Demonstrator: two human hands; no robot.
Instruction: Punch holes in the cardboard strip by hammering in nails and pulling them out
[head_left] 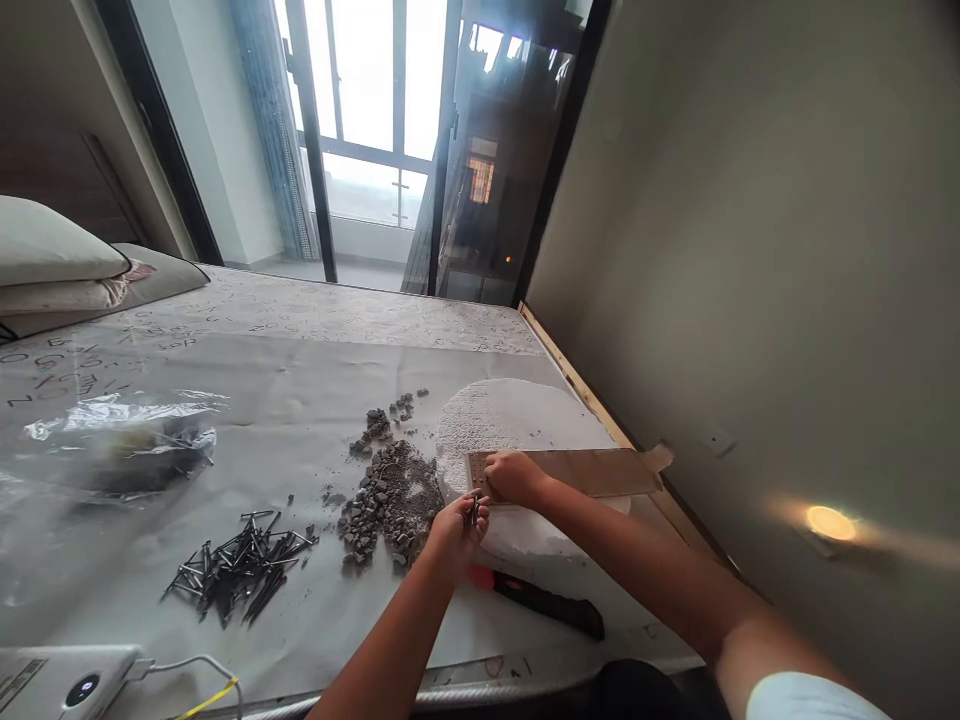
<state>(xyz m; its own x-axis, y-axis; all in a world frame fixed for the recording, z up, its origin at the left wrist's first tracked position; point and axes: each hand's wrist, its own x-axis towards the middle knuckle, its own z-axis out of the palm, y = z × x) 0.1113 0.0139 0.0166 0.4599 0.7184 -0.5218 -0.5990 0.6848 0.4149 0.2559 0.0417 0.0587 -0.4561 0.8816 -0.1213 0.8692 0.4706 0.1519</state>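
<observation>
My left hand (459, 522) is closed around a few dark nails (474, 510), their ends showing between the fingers. Just beside it, my right hand (514, 476) rests on the left end of a brown cardboard strip (592, 468), fingers pinched together; what they hold, if anything, is hidden. Rows of small dots mark the strip near those fingers. Under the strip lies a rounded white foam slab (525, 410) with a rough left part. Below my hands is a tool with a black and red handle (547, 605), its head hidden behind my left arm.
A heap of black nails (240, 565) lies to the left on the grey sheet (300, 390). Grey gravel (382, 500) is piled beside the foam. Farther left sits a clear plastic bag (135, 445). A white power bank (67, 680) with a cable occupies the near left corner.
</observation>
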